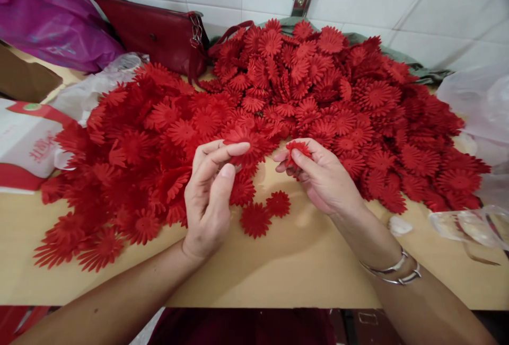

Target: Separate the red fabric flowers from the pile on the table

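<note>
Between the thumb and fingers of my right hand is a small red petal piece, pinched at the middle of the view. My left hand is raised to its left, thumb and fingers apart, with nothing seen between them. Behind its fingertips lies a larger red flower piece. Two loose red flower pieces, one larger and one smaller, rest on the table between my wrists. Larger red flowers are heaped at the left, and smaller ones at the centre and right.
A dark red purse leans on the tiled wall behind the heaps. At the left are a purple bag and a white and red packet. Clear plastic lies at the right. The table's front edge runs below my forearms.
</note>
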`<state>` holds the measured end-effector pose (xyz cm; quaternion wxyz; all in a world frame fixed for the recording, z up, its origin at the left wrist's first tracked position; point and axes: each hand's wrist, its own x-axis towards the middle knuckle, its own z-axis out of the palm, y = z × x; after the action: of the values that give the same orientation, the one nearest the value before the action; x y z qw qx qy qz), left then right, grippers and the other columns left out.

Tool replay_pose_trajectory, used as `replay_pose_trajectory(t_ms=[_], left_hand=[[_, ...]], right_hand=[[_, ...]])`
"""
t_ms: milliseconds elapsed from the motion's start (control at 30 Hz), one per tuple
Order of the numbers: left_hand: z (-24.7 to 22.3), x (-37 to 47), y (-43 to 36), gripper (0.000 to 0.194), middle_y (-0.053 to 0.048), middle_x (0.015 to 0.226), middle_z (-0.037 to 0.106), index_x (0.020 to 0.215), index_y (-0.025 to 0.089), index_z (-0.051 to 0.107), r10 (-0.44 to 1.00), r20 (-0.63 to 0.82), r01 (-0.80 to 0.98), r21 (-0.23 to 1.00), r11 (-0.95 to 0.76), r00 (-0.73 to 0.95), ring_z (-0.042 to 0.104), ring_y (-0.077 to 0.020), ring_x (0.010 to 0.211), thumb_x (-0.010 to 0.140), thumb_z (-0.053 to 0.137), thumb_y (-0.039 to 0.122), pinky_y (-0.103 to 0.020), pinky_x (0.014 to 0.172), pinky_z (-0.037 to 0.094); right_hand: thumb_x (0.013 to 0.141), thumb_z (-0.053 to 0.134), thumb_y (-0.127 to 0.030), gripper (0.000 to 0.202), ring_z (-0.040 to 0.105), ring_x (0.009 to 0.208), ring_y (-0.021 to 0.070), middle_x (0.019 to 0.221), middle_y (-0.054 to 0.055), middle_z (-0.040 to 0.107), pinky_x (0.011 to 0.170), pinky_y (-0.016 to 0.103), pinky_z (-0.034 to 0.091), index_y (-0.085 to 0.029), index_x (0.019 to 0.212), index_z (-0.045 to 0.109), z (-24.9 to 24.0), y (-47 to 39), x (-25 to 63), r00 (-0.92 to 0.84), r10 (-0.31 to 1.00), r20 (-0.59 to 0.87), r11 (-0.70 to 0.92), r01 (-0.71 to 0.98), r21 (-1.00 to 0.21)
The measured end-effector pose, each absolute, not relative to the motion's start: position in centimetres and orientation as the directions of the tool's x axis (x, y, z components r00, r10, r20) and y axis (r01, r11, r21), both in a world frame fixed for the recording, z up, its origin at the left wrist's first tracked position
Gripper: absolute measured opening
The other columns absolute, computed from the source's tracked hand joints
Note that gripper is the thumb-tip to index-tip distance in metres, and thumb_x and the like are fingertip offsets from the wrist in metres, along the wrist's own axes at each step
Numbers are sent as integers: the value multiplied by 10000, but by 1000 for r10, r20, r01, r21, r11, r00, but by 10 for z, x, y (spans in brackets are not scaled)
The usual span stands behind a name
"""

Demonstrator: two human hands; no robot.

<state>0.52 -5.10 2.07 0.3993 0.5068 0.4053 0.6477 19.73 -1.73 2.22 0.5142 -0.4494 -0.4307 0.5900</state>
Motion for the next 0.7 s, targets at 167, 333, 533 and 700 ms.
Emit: replay_pose_trajectory(t_ms=[167,333,533,700], left_hand=[[13,9,-42,184,-58,1150,645,1117,258,761,900,389,48,921,-387,-197,612,-187,1086,955,683,296,-307,971,526],[11,10,-35,292,-47,1202,664,1190,255,683,918,296,-22,950,-313,-264,635,-149,1047,905,744,264,-237,890,551],[13,11,-34,440,-27,1068,664,1269,259,636,948,204,-87,969,-231,-243,642,-114,966,858,789,232,-177,835,560],[15,17,-40,400,-2,985,662,1209,248,645,993,112,-244,963,-119,-41,664,-90,836,844,808,241,-175,773,595]], right_hand=[[972,653,-380,143,723,765,141,916,13,789,745,298,534,-240,994,629,26,-22,197,-66,996,58,58,-5,-998],[851,813,-283,260,651,1181,228,1206,57,734,1026,409,490,-261,1097,734,36,-30,196,-379,889,257,396,355,-847],[897,764,-242,82,642,924,167,941,10,691,879,343,513,-244,951,701,33,-30,192,-182,864,470,504,343,-793],[859,811,-258,183,636,928,179,992,39,668,825,328,534,-231,1003,702,31,-33,185,-98,850,518,507,420,-753]])
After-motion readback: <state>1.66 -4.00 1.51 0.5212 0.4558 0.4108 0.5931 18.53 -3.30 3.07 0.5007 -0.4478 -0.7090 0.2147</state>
